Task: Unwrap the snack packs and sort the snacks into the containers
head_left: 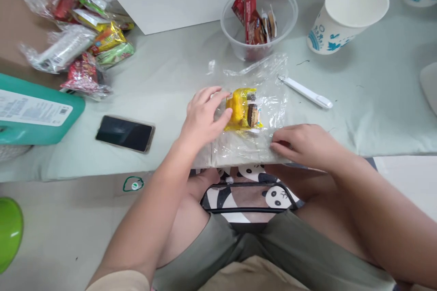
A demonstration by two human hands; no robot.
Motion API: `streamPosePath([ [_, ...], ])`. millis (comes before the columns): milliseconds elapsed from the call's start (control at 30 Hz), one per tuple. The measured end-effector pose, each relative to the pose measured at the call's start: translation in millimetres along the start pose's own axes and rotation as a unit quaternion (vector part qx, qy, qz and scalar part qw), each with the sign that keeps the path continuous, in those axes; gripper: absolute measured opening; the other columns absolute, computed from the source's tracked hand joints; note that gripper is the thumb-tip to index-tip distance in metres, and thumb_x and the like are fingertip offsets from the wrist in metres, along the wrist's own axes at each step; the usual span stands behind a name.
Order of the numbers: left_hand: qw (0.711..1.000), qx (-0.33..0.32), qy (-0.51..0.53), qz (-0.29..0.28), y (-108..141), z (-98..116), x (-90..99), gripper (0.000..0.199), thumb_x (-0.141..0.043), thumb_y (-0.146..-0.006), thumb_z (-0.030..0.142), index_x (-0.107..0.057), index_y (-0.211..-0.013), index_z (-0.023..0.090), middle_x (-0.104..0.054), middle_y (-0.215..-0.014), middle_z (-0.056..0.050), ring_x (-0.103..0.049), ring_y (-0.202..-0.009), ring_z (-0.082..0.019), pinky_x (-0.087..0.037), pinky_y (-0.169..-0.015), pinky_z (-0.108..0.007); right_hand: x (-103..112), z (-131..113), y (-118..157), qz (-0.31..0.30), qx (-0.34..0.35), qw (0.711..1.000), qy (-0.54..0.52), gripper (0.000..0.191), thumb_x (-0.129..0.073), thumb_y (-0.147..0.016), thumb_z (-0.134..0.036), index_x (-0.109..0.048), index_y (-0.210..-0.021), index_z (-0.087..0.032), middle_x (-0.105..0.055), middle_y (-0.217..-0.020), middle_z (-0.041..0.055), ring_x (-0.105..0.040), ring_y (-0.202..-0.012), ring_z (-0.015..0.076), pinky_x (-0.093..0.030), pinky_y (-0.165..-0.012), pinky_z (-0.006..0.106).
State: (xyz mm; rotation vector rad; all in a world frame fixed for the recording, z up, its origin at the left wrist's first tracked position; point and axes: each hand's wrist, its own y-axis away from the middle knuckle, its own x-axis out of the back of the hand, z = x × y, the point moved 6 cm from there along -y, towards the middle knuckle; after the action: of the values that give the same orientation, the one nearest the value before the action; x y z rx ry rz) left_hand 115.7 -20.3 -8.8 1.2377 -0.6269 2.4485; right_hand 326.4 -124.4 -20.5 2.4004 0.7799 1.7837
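A small yellow snack packet point(239, 108) with a clear window showing dark and pale pieces lies on a crinkled clear plastic bag point(251, 150). My left hand point(206, 113) is at the packet's left edge, fingers curved and apart, thumb and fingertips touching or almost touching it. Over the bag's right edge, my right hand point(302, 143) rests with its fingers curled together at the plastic; its fingertips are partly hidden. A white utility knife point(307, 92) lies on the cloth beyond my right hand.
Behind the bag stands a clear round tub point(235, 45) with red-wrapped snacks, beside a paper cup point(353, 11). At left are a phone point(125, 133), a teal jug point(70, 113) and several wrapped snacks point(105, 38). The table's front edge runs above my lap.
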Motion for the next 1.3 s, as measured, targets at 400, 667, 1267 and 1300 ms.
streamPosePath([
  [400,0.951,0.264,-0.136,-0.083,-6,-17,10.8,0.057,-0.044,-0.098,0.047,-0.053,-0.152,0.027,-0.044,-0.166,-0.012,-0.037,-0.155,-0.038,-0.034,-0.122,-0.064,12,13,1,-0.132,-0.233,0.963,0.037,0.057,-0.03,-0.099,-0.049,-0.059,-0.06,-0.02,-0.071,-0.077,0.0134,-0.065,-0.076,0.0264,-0.032,-0.059,0.033],
  [667,0.962,0.26,-0.006,0.081,-28,-37,11.1,0.058,-0.07,-0.087,0.036,-0.052,-0.141,0.025,-0.072,-0.125,-0.013,-0.064,-0.122,-0.034,-0.044,-0.11,-0.058,15,11,7,-0.06,-0.189,0.978,-0.057,0.046,-0.042,-0.094,-0.052,-0.064,-0.065,-0.023,-0.068,-0.07,0.0069,-0.057,-0.065,0.0215,-0.032,-0.058,0.033],
  [1267,0.944,0.225,0.187,0.155,-48,-77,10.0,0.017,-0.073,-0.091,0.027,-0.06,-0.102,0.024,-0.064,-0.081,0.003,-0.055,-0.06,-0.01,-0.046,-0.061,-0.024,20,22,-93,0.275,-0.097,0.941,-0.172,0.062,-0.04,-0.096,-0.038,-0.05,-0.152,-0.015,-0.054,-0.157,0.0164,-0.048,-0.149,0.0359,-0.035,-0.124,0.064],
  [1300,0.941,0.232,0.183,0.166,-47,-81,11.1,0.015,-0.072,-0.091,0.024,-0.061,-0.1,0.023,-0.063,-0.08,0.003,-0.055,-0.06,-0.01,-0.045,-0.061,-0.025,19,23,-92,0.277,-0.106,0.939,-0.172,0.062,-0.039,-0.096,-0.039,-0.05,-0.152,-0.014,-0.055,-0.157,0.017,-0.049,-0.148,0.0364,-0.036,-0.124,0.064],
])
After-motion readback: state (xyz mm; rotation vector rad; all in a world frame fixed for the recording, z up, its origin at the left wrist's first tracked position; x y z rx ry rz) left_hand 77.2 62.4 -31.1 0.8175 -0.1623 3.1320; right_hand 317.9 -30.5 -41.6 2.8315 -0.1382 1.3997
